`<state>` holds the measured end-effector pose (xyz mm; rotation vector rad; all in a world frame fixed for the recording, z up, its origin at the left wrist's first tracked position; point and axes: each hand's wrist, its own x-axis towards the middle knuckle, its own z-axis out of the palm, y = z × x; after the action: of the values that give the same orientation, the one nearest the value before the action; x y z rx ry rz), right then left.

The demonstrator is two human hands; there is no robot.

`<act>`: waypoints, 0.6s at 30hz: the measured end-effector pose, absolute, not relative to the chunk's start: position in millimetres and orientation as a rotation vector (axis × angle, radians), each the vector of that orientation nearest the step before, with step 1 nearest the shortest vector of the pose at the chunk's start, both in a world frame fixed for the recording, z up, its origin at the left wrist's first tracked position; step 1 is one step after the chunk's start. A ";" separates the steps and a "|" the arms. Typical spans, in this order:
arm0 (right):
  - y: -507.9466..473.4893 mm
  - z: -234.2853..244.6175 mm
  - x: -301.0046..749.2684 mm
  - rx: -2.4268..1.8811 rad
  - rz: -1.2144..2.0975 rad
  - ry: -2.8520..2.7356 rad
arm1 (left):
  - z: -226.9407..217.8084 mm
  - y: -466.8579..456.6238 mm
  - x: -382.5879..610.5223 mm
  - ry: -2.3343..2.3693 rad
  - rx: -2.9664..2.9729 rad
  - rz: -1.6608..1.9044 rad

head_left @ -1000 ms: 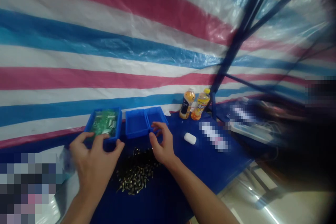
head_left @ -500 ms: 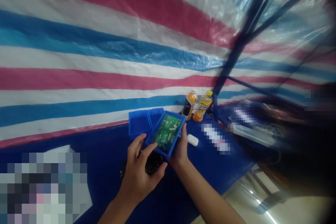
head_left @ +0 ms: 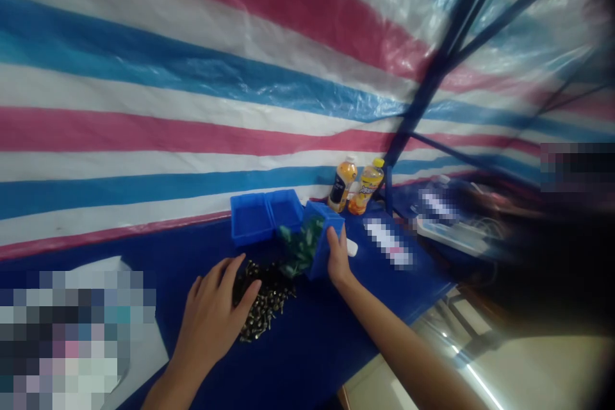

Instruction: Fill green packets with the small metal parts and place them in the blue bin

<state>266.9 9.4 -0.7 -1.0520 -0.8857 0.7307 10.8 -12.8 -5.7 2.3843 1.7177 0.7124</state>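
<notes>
My right hand (head_left: 337, 261) grips a small blue tray (head_left: 325, 233) and holds it tipped on its side over the table. Green circuit boards (head_left: 298, 248) are spilling out of it toward the left. My left hand (head_left: 213, 315) lies flat with fingers spread beside a heap of small dark metal parts (head_left: 263, 298), its fingertips touching the heap's left side. The boards land at the heap's far edge.
Two blue trays (head_left: 252, 218) sit side by side at the back of the blue table (head_left: 307, 346). Two orange drink bottles (head_left: 354, 184) stand near the striped tarp wall. A small white case (head_left: 352, 247) lies behind the tipped tray. White paper (head_left: 139, 352) lies at left.
The tray with green boards went from the left of the table, carried in both hands, to the right hand alone, now tipped and emptying. The left hand dropped onto the table by the dark parts.
</notes>
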 end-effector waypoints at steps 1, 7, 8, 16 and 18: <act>9.6 1.1 266.8 -1.069 0.700 -0.961 | -5.8 -13.3 11.5 1.714 2.374 0.706; 7.4 13.9 274.9 -1.137 0.530 -1.284 | -5.0 -16.6 14.5 1.700 2.403 0.690; 7.4 17.1 277.0 -1.142 0.508 -1.335 | -5.3 -17.0 14.9 1.696 2.419 0.682; 8.3 69.3 286.7 -1.001 0.654 -1.692 | -0.7 -21.8 16.1 1.658 2.433 0.751; 8.6 83.7 289.2 -0.994 0.754 -1.679 | 0.2 -22.5 15.4 1.651 2.399 0.756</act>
<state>289.2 8.6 83.7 -0.9941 -1.6793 0.7539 15.4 -22.5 0.2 2.3989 1.6508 0.7562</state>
